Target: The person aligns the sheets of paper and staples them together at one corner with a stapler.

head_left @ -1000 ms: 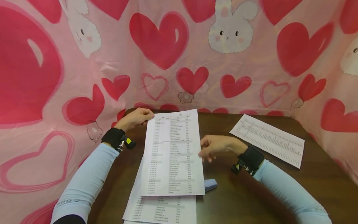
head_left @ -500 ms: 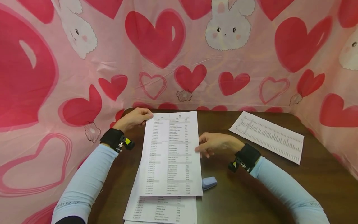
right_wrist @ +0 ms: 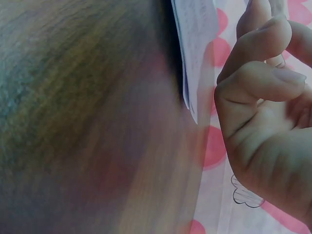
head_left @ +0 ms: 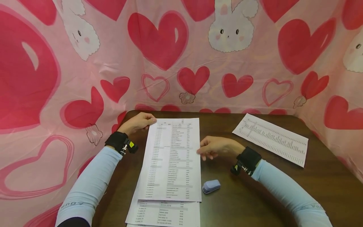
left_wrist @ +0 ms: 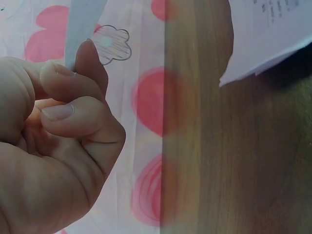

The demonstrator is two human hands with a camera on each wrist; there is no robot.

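A printed sheet of paper (head_left: pixel 173 157) with table columns is held up in front of me. My left hand (head_left: pixel 138 122) pinches its upper left corner between thumb and fingers; in the left wrist view, the left hand (left_wrist: pixel 73 131) has its lower fingers curled. At the right edge, about a third of the way down, my right hand (head_left: pixel 216 147) pinches the sheet, thumb on the near side. The right wrist view shows the right hand (right_wrist: pixel 265 107) with bent fingers. Behind the held sheet lie more printed sheets (head_left: pixel 163 214), mostly covered by it.
A small lavender stapler-like object (head_left: pixel 211 186) lies just right of the papers. Another printed sheet (head_left: pixel 273 138) lies at the back right of the dark wooden table (head_left: pixel 241 205). A pink cloth with hearts and rabbits (head_left: pixel 198 56) hangs around the table's far sides.
The held sheet has come down slightly and shifted left, its lower edge nearer the sheets below. The lavender object, partly covered before, now shows whole. Both hands keep their hold.
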